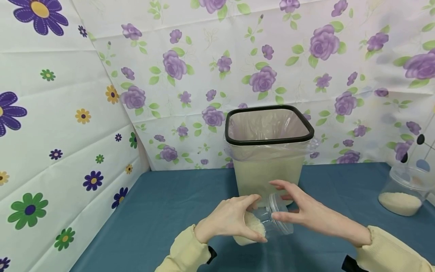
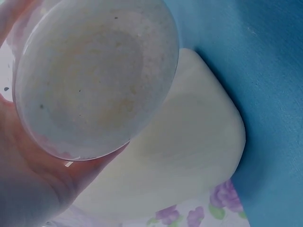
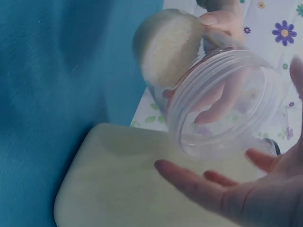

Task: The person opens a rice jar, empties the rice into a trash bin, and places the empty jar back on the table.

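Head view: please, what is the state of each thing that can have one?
Clear jar: tilted, partly filled with white grains; whether lidded, unclear.
Bin: upright, open, lined with plastic bag.
Container at right: upright, partly filled.
Left hand: holds jar.
Right hand: spread beside jar.

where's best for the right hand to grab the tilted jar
Probably the ringed end of the jar, coming from the right with thumb and fingers spread around it. The jar tilts so that this end faces the right hand, while the left hand holds the other end, where the rice lies.
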{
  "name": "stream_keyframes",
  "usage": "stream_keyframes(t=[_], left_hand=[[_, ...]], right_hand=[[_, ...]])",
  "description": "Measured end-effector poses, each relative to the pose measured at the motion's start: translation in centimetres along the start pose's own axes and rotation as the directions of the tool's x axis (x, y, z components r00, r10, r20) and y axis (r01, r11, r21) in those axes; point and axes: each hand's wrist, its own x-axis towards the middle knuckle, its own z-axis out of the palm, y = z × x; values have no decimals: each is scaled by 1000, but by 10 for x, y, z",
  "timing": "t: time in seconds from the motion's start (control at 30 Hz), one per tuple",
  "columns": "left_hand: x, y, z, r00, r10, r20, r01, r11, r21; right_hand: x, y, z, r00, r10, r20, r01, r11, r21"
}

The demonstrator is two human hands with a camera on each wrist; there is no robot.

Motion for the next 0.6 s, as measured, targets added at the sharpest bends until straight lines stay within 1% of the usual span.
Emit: stream_keyframes(t=[0.13, 0.23, 0.4, 0.6], left_hand=[[0, 0, 1, 1000, 3, -13, -3, 1000, 24], [1, 0, 1, 1000, 8, -20, -7, 999, 36], [1, 1, 1, 1000, 6, -16, -5, 999, 45], [2, 3, 1, 1000, 6, -22, -4, 998, 69]], right_hand=[[3, -2, -3, 993, 115, 20, -116, 991, 71], [4, -2, -5, 980, 192, 54, -198, 967, 157], [5, 0, -7, 964, 245, 108, -265, 931, 250], [4, 0, -5, 947, 295, 125, -319, 904, 285]])
